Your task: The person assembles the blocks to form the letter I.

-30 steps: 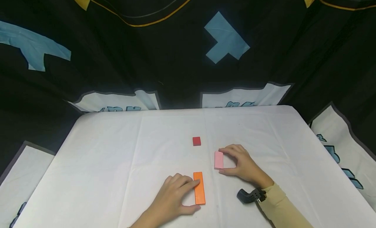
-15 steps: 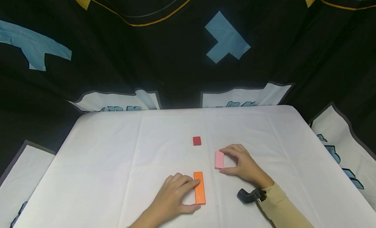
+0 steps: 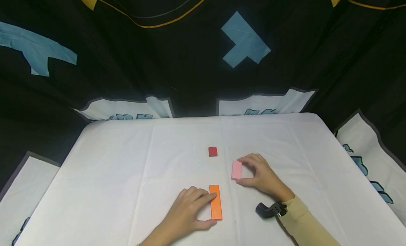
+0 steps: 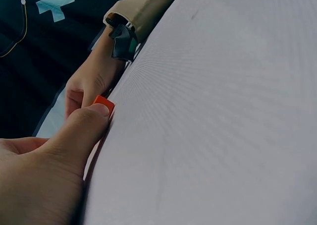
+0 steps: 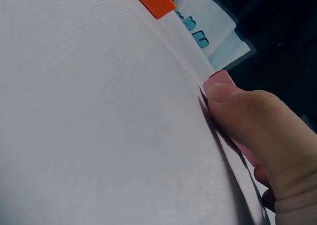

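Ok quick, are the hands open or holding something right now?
Left hand: holding the orange block.
Right hand: holding the pink block.

Black patterned drapes behind and beside a white-covered table suggest a curtained-off booth.

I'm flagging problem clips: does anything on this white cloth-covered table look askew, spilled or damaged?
Nothing stands out. The small red square block, long orange rectangular block and short pink rectangular block look whole where visible; the last two slant only slightly. The white fabric tablecloth has faint creases; no spill shows.
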Available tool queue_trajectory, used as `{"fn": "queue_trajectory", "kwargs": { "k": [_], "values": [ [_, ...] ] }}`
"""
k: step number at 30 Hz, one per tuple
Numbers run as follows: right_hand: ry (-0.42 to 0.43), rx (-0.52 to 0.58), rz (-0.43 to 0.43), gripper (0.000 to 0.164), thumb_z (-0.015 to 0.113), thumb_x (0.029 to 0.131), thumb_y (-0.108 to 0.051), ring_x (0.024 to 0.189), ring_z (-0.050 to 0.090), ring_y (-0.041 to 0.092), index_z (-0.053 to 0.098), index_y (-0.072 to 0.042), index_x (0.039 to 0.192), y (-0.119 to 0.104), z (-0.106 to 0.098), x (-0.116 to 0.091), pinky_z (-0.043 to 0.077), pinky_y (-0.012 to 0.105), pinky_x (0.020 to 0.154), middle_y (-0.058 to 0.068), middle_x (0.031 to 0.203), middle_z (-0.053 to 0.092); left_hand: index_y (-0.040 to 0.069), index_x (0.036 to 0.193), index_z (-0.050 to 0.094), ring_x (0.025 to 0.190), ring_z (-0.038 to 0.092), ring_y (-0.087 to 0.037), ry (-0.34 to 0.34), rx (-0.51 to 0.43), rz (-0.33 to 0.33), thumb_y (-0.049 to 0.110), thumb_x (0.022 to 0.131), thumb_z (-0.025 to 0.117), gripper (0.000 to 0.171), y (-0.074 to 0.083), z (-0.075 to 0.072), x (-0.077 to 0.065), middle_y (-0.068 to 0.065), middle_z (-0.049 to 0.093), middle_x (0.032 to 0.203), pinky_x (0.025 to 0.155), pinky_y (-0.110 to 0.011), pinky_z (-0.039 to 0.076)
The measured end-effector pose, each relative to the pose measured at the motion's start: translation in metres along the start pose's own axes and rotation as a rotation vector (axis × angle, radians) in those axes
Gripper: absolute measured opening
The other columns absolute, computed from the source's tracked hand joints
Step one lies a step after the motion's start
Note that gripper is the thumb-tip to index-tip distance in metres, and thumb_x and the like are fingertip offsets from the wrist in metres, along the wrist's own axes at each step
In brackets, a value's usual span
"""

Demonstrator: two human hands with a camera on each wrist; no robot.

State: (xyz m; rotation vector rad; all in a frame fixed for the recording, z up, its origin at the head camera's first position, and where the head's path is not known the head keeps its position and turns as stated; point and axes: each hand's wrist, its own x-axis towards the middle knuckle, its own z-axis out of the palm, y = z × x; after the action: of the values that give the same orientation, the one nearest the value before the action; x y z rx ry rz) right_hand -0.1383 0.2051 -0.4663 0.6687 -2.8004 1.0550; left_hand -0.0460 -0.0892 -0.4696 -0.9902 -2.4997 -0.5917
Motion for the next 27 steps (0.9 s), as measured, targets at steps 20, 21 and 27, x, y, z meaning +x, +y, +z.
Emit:
{"fn": "queue_trajectory", "kwargs": {
  "k": [20,21,27],
  "values": [
    [-0.072,0.048,-0.039,0.065,0.090,0.069,-0.034,0.120,0.049,0.017,0.064,-0.018,0.127,-0.019,0.016,0.020,0.043,0.048,0.102,-0.004,0.123,0.061,0.024,0.122,0.070,0.093,0.051,-0.003,-0.019,0.012,-0.003,0.056,0.071,0.079,0.061,-0.001,0.000,0.000,0.017,0.061,0.107,0.081,-0.025,0.039],
    [-0.080,0.049,-0.039,0.066,0.090,0.069,-0.034,0.120,0.049,0.017,0.064,-0.019,0.128,-0.021,0.017,0.022,0.043,0.048,0.103,-0.004,0.123,0.061,0.024,0.121,0.070,0.093,0.050,-0.003,-0.019,0.013,-0.003,0.056,0.071,0.079,0.061,-0.001,0.000,0.000,0.017,0.061,0.107,0.081,-0.025,0.039],
    [-0.126,0.039,-0.046,0.067,0.088,0.071,-0.038,0.126,0.045,0.021,0.063,-0.018,0.130,-0.026,0.020,0.027,0.038,0.052,0.107,0.000,0.129,0.058,0.024,0.122,0.070,0.094,0.051,-0.004,-0.019,0.014,0.001,0.057,0.072,0.079,0.060,-0.001,0.000,0.000,0.017,0.061,0.108,0.081,-0.026,0.039]
  ]
}}
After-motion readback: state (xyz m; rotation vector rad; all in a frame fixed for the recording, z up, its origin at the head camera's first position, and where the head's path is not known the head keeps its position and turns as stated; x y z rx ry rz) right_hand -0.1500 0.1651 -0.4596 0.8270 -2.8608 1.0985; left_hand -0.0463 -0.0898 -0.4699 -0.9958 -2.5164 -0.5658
